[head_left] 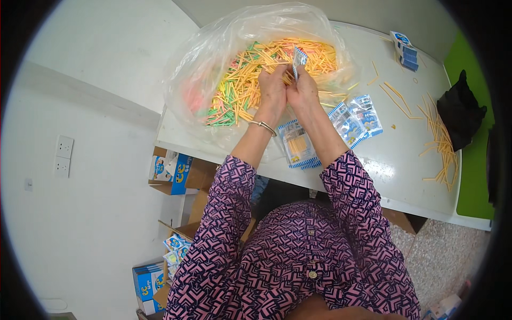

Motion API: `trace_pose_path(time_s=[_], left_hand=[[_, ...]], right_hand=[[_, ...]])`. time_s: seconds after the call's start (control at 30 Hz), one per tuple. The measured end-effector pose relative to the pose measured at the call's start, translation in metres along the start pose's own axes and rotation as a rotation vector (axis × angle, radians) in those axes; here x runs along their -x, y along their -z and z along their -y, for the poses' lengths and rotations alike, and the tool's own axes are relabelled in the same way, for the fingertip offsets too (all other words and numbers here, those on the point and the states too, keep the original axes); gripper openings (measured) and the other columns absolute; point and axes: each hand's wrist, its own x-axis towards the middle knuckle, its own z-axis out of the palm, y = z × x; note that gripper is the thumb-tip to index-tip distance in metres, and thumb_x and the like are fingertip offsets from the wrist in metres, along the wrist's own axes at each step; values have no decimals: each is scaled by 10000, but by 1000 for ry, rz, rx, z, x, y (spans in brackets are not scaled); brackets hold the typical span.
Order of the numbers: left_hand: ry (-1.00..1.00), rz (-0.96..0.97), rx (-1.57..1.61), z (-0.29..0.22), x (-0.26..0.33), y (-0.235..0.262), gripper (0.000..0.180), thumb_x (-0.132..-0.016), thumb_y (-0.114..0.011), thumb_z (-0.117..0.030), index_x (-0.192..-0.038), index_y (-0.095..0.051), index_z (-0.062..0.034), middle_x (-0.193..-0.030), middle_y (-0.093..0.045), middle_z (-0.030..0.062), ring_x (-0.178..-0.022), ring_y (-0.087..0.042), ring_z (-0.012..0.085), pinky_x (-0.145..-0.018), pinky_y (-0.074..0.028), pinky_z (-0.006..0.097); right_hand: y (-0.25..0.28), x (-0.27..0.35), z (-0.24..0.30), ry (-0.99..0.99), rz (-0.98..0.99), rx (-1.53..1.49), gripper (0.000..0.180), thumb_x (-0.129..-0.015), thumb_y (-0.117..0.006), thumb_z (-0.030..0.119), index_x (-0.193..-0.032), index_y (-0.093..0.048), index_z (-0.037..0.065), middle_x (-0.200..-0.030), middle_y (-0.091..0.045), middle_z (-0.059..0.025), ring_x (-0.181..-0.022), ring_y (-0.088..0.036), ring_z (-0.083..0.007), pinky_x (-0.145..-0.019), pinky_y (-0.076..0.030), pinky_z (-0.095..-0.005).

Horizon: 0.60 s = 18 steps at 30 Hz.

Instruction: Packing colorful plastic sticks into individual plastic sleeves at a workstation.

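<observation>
Both hands meet over the near edge of a big clear plastic bag [176,74] full of thin yellow, green and pink sticks [234,88]. My left hand [272,89] is closed around a few yellow sticks [270,68]. Beside it, my right hand [303,89] pinches a small blue-and-white packet [299,56], held upright. Where the fingers meet, the sticks' ends and the packet's mouth are partly hidden. Below my wrists lies a pile of flat packets [296,145] with yellow sticks showing through. More packets [364,118] overlap right of my right forearm.
Loose yellow sticks [440,144] lie along the white table's [392,176] right side, by a black bag [462,112] and a green panel [469,184]. A stack of packets [405,52] stands at the far right. Cartons [173,172] sit below the table, left.
</observation>
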Motion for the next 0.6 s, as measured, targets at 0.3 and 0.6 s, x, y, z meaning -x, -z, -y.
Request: trace_pose_path(time_s=[0.3,0.6], left_hand=[[-39,114,-81,-13,-19,16,94,-861,-463,11,-860,-548,50,-837,-614,111,-767,-626,199,-668,-525,315],[-535,265,-1558,-14,-38,49,227,-877,-480,-141,-849,-549,73,-729,-603,127,-656,-612,221,-616,-499,319]], right_hand=[[9,7,23,163,131,274,167,-912,-546,161,-939,-583,0,-868,-609,-59,-773,-582,-147,-693,-486,-296],[25,34,82,255,382,856,184,-876,-616,226,-888,-629,43,-793,-616,21,-697,-525,-26,-636,-415,-189]])
